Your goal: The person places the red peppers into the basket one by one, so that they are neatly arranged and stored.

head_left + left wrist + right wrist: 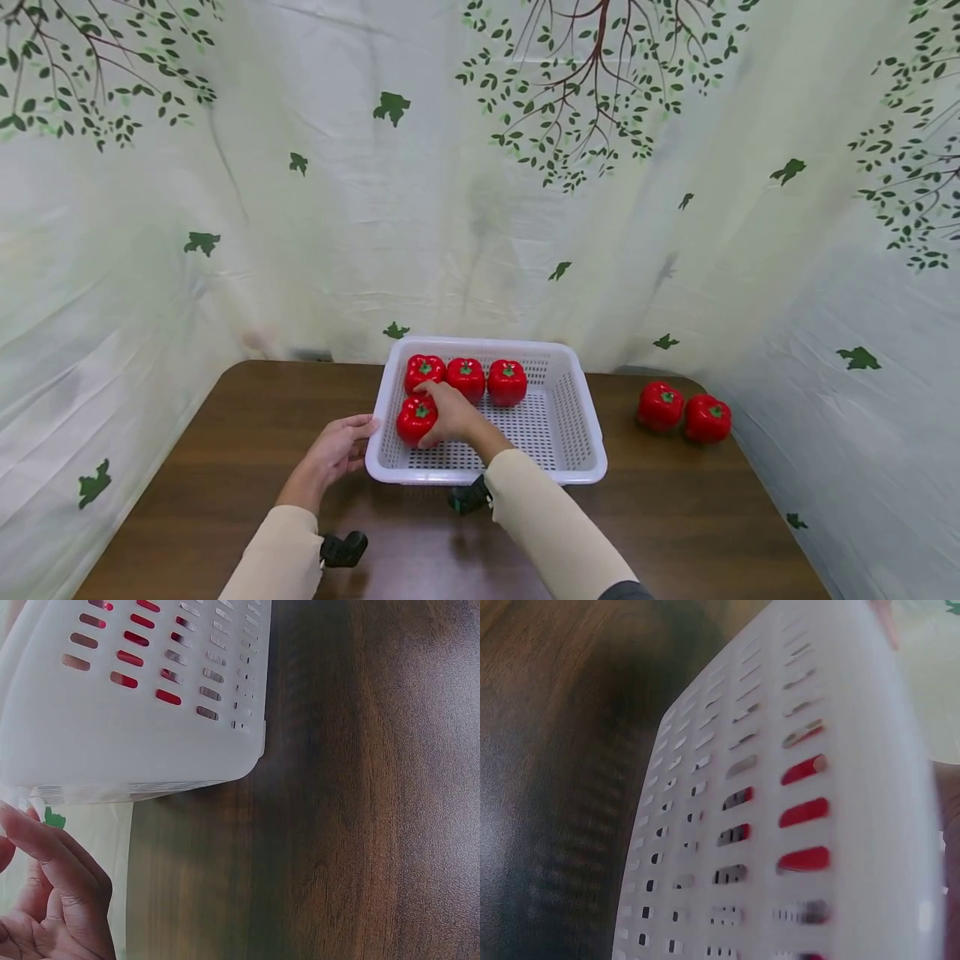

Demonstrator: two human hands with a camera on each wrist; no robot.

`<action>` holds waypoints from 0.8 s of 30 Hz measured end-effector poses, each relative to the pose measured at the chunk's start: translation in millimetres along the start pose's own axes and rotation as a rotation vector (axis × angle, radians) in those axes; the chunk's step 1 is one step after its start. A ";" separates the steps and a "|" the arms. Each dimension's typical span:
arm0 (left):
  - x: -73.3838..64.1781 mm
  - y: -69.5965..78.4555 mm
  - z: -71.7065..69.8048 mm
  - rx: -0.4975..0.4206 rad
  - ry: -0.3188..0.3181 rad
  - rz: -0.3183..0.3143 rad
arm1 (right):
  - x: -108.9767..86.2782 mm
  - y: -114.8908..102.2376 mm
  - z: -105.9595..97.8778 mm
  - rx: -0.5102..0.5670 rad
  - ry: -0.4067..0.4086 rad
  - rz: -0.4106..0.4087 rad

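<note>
Tbl: held pepper stem-up, basket lengthwise L–R.

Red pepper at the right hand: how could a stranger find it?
On the brown table stands a white basket. Inside, three peppers form the far row. The red pepper is nearer, at left, the only one the right hand grips.

Basket: you can read no word or number on its rim or slotted walls, from any of your views.
Red peppers: no sticker or brand you can read.
Table: no lettering legible to you.
Cloth: you see printed branches and leaves, no readable text.
Wrist cameras: too small for you to make out any marking.
</note>
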State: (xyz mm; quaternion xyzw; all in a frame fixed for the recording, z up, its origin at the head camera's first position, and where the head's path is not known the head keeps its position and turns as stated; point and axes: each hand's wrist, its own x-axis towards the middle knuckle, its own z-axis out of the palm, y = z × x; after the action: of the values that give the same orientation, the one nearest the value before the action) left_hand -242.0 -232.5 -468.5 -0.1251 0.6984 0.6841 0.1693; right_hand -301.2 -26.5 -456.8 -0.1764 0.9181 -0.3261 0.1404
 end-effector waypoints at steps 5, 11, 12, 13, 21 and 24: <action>1.0 1.1 1.3 -0.006 -0.008 -0.003 | -7.7 3.1 -10.1 -0.008 -0.005 0.006; 1.1 0.7 1.9 -0.008 -0.005 -0.006 | -19.4 10.1 -28.3 0.017 -0.009 -0.007; 1.2 0.8 1.9 -0.010 -0.007 -0.004 | -21.1 12.2 -31.1 0.021 -0.007 -0.009; 1.4 1.0 1.8 -0.009 -0.010 -0.003 | -22.6 14.7 -33.6 0.023 -0.005 -0.015; 3.6 0.9 2.9 -0.005 0.000 -0.002 | -36.5 32.5 -52.8 0.014 0.038 -0.024; 3.0 1.4 3.4 0.002 -0.010 0.000 | -43.7 39.2 -60.6 0.045 0.051 -0.042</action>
State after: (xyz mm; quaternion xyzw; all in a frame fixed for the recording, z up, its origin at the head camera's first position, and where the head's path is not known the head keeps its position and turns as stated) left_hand -245.1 -228.9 -468.5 -0.1215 0.6984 0.6839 0.1726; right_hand -293.6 53.3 -430.6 -0.1840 0.9099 -0.3539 0.1142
